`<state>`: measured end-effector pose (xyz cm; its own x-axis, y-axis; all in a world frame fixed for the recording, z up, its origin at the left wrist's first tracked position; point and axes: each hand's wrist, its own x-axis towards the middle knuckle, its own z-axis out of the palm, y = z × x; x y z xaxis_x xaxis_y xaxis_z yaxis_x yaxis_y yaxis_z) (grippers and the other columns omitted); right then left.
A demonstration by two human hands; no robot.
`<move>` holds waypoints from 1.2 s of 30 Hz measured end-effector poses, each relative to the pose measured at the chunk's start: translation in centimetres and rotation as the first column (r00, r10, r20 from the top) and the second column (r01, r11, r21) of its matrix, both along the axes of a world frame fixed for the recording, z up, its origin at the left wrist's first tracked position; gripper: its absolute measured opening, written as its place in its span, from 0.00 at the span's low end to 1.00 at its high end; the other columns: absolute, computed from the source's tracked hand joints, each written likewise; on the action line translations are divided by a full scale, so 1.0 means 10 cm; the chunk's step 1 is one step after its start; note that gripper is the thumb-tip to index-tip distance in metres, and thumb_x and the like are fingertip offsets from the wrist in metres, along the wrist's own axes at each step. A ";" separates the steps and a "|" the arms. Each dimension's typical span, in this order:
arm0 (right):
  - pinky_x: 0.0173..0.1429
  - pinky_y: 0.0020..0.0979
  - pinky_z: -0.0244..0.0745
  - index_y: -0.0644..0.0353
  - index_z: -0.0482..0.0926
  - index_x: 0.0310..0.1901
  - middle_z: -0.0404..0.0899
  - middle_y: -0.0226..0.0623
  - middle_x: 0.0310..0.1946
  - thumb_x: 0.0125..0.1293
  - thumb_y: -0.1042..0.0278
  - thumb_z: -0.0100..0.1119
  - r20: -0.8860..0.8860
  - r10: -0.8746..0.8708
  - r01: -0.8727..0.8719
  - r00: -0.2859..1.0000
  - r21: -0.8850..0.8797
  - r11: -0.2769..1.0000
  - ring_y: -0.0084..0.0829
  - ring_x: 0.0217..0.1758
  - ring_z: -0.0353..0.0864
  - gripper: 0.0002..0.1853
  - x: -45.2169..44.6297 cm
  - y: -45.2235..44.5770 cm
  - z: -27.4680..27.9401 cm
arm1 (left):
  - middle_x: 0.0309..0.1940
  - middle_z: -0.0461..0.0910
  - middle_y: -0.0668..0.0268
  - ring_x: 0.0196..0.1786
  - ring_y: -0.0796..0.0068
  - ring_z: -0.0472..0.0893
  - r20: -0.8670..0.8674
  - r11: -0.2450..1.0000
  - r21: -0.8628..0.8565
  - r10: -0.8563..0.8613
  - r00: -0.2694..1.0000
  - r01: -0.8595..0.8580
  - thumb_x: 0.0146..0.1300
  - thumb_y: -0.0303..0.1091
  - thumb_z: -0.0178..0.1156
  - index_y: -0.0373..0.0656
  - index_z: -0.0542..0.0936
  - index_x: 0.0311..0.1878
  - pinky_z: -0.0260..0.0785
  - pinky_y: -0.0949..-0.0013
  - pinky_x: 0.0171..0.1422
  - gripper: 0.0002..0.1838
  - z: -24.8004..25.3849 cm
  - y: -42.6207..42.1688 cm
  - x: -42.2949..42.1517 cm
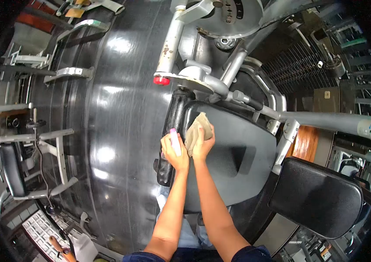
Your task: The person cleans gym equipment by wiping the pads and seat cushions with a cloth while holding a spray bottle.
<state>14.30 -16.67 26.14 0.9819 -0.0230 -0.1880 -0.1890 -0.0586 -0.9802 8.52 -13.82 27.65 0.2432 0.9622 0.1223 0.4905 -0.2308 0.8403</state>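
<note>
My left hand is wrapped round a slim white bottle with a pink top; most of its body is hidden in my fingers. It is held over the black padded roller along the left side of the seat. Just to the right, my right hand grips a folded beige cloth above the left edge of the black seat pad. Whether the cloth touches the pad, I cannot tell. The two hands are close together.
A grey metal frame with a red knob and a round plate rises beyond the seat. To the right is a black backrest pad. Other gym machines stand left across the shiny black floor. A weight stack is at upper right.
</note>
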 end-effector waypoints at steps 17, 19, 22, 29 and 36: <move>0.44 0.43 0.81 0.46 0.86 0.39 0.82 0.29 0.39 0.55 0.70 0.65 0.118 0.926 -0.512 0.359 -0.805 0.301 0.40 0.45 0.83 0.10 1.24 0.40 0.60 | 0.44 0.81 0.58 0.47 0.50 0.79 -0.359 0.971 0.234 0.133 0.924 -0.048 0.58 0.28 0.64 0.41 0.78 0.45 0.67 0.53 0.56 0.12 -0.17 -0.06 0.17; 0.41 0.43 0.81 0.46 0.85 0.36 0.80 0.29 0.36 0.53 0.68 0.66 0.030 0.959 -0.510 0.283 -0.841 0.177 0.37 0.47 0.81 0.08 1.14 0.50 0.62 | 0.44 0.82 0.57 0.47 0.50 0.79 -0.359 0.973 0.225 0.139 0.923 -0.059 0.58 0.28 0.64 0.41 0.78 0.45 0.67 0.52 0.56 0.11 -0.18 -0.07 0.18; 0.40 0.38 0.82 0.45 0.85 0.39 0.80 0.25 0.41 0.51 0.66 0.69 -0.102 0.994 -0.483 -0.039 -0.869 -0.108 0.36 0.50 0.78 0.11 1.04 0.49 0.62 | 0.42 0.81 0.60 0.45 0.54 0.79 -0.362 0.960 0.278 0.147 0.921 -0.044 0.59 0.29 0.64 0.42 0.79 0.43 0.68 0.54 0.56 0.10 -0.21 -0.06 0.16; 0.44 0.35 0.83 0.37 0.86 0.48 0.81 0.15 0.49 0.47 0.72 0.71 0.051 0.990 -0.604 0.134 -0.788 0.123 0.34 0.49 0.78 0.24 1.43 -0.20 0.58 | 0.42 0.81 0.61 0.46 0.55 0.80 -0.353 0.959 0.281 0.126 0.927 -0.024 0.55 0.32 0.67 0.43 0.79 0.44 0.67 0.54 0.60 0.13 -0.16 -0.05 0.18; 0.46 0.38 0.81 0.43 0.86 0.43 0.84 0.23 0.40 0.53 0.69 0.71 0.160 0.879 -0.486 0.450 -0.782 0.391 0.38 0.44 0.80 0.15 1.36 0.15 0.51 | 0.42 0.80 0.64 0.45 0.57 0.78 -0.392 0.960 0.279 0.140 0.909 -0.027 0.53 0.33 0.67 0.44 0.79 0.43 0.66 0.55 0.58 0.14 -0.13 -0.06 0.20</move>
<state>27.87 -15.16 31.19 0.5937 0.8024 0.0613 0.6778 -0.4576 -0.5755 10.51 -14.46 26.36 0.2458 0.9279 0.2804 0.8011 -0.3574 0.4802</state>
